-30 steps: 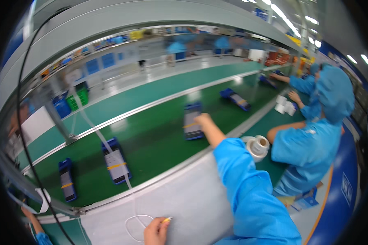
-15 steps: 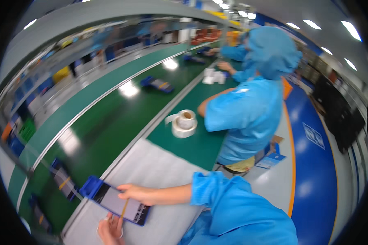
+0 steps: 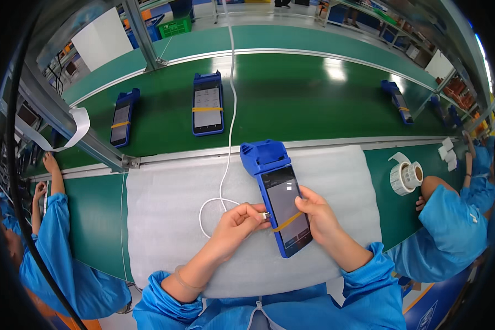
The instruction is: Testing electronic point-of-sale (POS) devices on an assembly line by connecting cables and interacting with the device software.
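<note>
A blue handheld payment terminal (image 3: 283,201) with a bulky printer head and a lit screen is tilted over the white foam sheet (image 3: 165,220). A yellow band (image 3: 287,221) runs across its screen. My right hand (image 3: 320,214) grips the terminal by its right edge, thumb over the front. My left hand (image 3: 239,224) pinches the plug of a white cable (image 3: 231,110) at the terminal's left side; whether the plug sits inside a port I cannot tell. The cable loops on the sheet and rises past the belt.
On the green conveyor belt (image 3: 291,93) lie similar banded terminals (image 3: 208,104). White label rolls (image 3: 406,176) stand on the green table at right. A metal post (image 3: 93,137) rises at left, near a black cable (image 3: 25,220). Co-workers in blue sit on both sides.
My view has swung from the right to straight ahead. The terminal, earlier low over the sheet's left end, is now raised in front of me, and my left hand now holds the cable plug.
</note>
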{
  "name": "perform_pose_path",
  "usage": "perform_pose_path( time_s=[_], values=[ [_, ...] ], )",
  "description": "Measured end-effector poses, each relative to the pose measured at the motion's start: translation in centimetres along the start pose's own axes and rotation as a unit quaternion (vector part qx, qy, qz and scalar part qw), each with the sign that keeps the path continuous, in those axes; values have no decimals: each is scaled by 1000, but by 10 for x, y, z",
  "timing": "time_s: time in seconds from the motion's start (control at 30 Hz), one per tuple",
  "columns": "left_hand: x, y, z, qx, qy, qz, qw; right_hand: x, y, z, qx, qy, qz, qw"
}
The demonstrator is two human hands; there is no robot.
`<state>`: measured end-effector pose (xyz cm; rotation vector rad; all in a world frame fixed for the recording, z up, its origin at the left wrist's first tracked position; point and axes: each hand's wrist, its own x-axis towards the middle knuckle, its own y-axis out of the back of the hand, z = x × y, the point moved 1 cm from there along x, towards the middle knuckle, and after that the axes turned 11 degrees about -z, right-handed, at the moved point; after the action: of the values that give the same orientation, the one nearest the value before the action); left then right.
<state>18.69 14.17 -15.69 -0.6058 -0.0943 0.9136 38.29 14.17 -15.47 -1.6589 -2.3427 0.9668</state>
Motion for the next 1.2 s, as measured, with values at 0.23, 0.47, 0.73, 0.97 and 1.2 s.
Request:
perform_pose_path(
  time_s=[0.23, 0.47, 0.73, 0.97, 1.2],
  values=[
    [2, -1, -4, -14, 7, 4, 1000, -3, -7, -5, 1, 5, 20, 1000],
    [3, 0, -8, 100, -36, 19, 994, -5, -5, -2, -46, 53, 32, 997],
    [1, -3, -1, 206, -55, 23, 977, -7, 0, -3, -99, 77, 43, 991],
    [-1, -5, 4, 345, -77, 33, 935, -5, 0, 1, -91, 98, 54, 990],
    [0, 0, 0, 311, -56, 30, 948, -6, -3, 1, -112, 86, 40, 989]
  ],
)
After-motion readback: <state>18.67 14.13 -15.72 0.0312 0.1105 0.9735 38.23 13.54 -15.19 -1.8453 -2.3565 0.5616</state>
